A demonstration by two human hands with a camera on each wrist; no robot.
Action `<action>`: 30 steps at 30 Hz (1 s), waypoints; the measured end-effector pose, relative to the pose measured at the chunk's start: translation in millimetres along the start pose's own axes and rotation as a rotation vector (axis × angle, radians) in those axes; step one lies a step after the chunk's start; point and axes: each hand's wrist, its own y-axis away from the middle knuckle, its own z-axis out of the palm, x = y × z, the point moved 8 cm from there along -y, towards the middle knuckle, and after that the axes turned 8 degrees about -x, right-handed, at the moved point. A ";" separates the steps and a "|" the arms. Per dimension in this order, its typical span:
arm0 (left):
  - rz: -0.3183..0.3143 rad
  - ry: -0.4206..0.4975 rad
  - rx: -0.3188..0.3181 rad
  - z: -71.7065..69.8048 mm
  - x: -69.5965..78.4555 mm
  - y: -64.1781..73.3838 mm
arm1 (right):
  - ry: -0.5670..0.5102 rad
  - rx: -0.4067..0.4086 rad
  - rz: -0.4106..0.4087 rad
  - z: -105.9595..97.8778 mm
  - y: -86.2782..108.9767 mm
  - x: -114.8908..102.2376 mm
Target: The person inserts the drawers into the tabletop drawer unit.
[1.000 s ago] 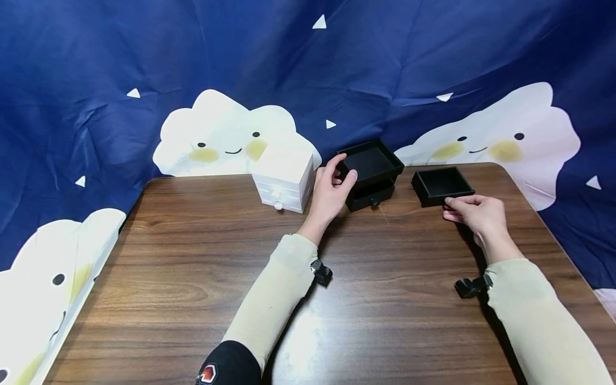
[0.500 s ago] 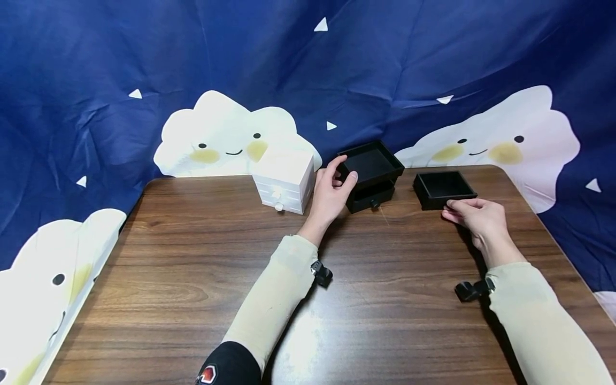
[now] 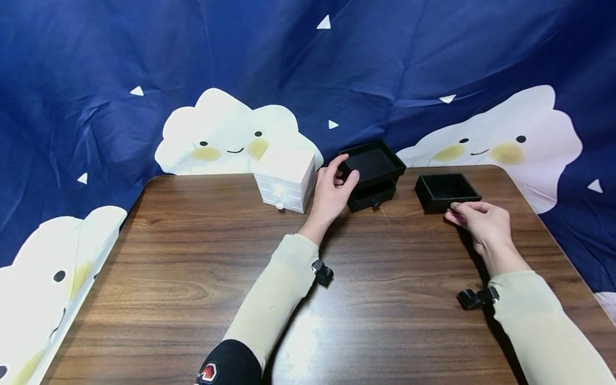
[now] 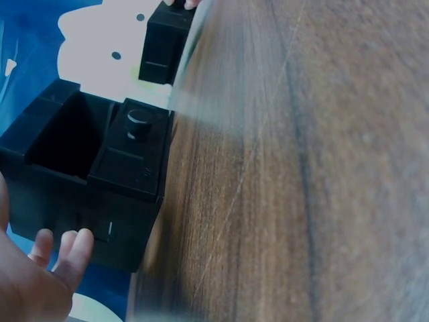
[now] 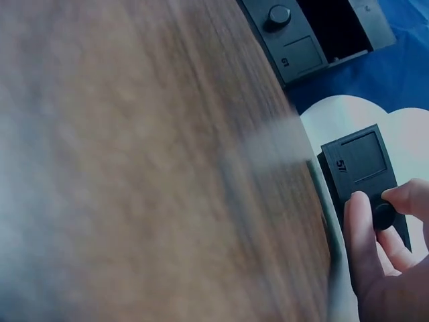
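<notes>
A small black drawer (image 3: 440,206), open at the top, is at the right rear of the table. My right hand (image 3: 486,224) pinches its round front knob (image 5: 384,216) between thumb and fingers. Left of it stands a black mini drawer cabinet (image 3: 372,187) with a shallow rimmed top. The cabinet has a vacant slot (image 4: 74,137) above its lower drawer (image 4: 131,151), which also bears a round knob. My left hand (image 3: 329,195) lies at the cabinet's left side, its fingertips against the side wall and thumb near the front top corner.
Just left of my left hand is a white mini drawer cabinet (image 3: 284,179) with small knobs. The brown wood table (image 3: 192,256) ends at a rear edge close behind both cabinets. A blue cloth (image 3: 366,64) with cloud prints hangs behind it.
My right hand has brought the black drawer slightly toward me and a little to the right. My left hand stays in place beside the black cabinet.
</notes>
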 end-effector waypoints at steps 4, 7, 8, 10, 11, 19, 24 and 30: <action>-0.005 -0.003 0.001 0.1 -0.4 0.1 | -0.010 -0.002 -0.011 1.4 6.3 -1.0; -0.004 -0.005 0.002 0.3 -0.7 -0.2 | -0.007 -0.008 -0.024 3.8 11.4 -2.9; -0.004 -0.004 0.002 0.4 -0.8 -0.3 | -0.004 -0.011 -0.029 4.7 13.0 -3.5; -0.001 -0.004 0.002 0.5 -1.0 -0.4 | 0.004 -0.015 -0.039 6.9 16.4 -4.7; 0.000 -0.003 0.002 0.5 -1.1 -0.5 | 0.007 -0.017 -0.042 7.8 17.9 -4.9; 0.001 -0.003 0.002 0.9 -1.5 -0.6 | 0.013 -0.024 -0.063 12.0 29.3 -2.9; 0.004 0.003 0.004 0.6 -0.9 -1.1 | -0.004 -0.037 -0.102 17.0 35.6 -5.5; 0.001 0.006 0.008 0.4 -1.0 -1.7 | -0.020 -0.077 -0.126 26.3 43.6 -6.9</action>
